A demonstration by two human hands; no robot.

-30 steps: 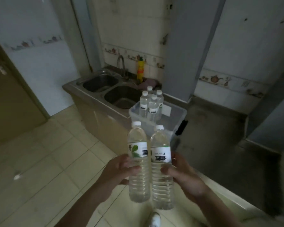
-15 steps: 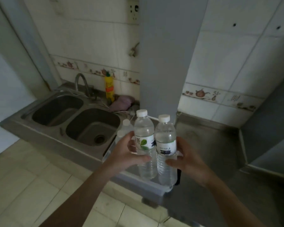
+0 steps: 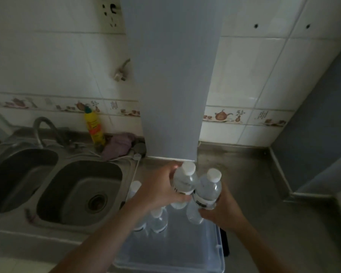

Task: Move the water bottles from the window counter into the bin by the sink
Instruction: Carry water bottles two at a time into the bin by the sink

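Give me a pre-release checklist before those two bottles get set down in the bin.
1. Left hand grips left bottle: ok.
2. Right hand grips right bottle: ok.
3. Both bottles over the bin, inside its rim: ok.
4. Caps on both held bottles: ok.
5. Bare bin floor below the held bottles, beside the stored bottles: ok on the right side; under the left bottle cannot tell, the hand hides it.
6. Held bottles upright: not ok, they lean slightly.
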